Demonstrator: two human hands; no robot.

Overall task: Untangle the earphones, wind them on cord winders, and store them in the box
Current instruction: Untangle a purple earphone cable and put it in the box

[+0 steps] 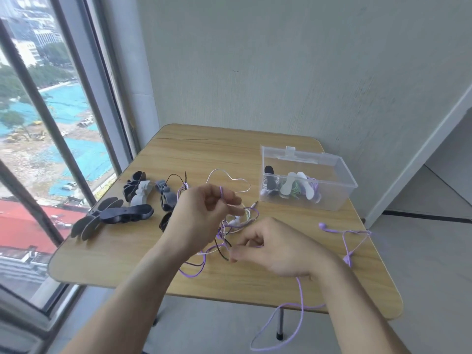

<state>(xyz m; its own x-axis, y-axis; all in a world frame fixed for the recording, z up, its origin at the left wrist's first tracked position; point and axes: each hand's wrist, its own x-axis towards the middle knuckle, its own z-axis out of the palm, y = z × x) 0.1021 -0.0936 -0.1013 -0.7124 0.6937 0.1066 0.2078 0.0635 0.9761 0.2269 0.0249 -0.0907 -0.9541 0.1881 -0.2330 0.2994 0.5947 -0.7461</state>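
- Left hand: raised above the tabletop, thumb and fingertips pinching a thin purple earphone cord that rises in a short loop above the fingers.
- Right hand: lower and nearer the camera, fingers curled, pinching a strand at the edge of the knot; which colour it holds cannot be told.
- Between the hands: a tangled knot of purple, white and black earphone cords, partly lifted off the light wooden tabletop.
- Purple cord runs on to the right; its purple earbuds lie near the right edge, and a long loop hangs off the front edge.
- A white cord loop lies beyond the left hand.
- Clear plastic storage box, open, at the far right: several earphones already wound on winders lie inside. Judged partly done.
- Empty flat cord winders in black, grey and white lie in a loose group at the left.
- Remaining, by my estimate: free each cord from the knot, wind each, box them.
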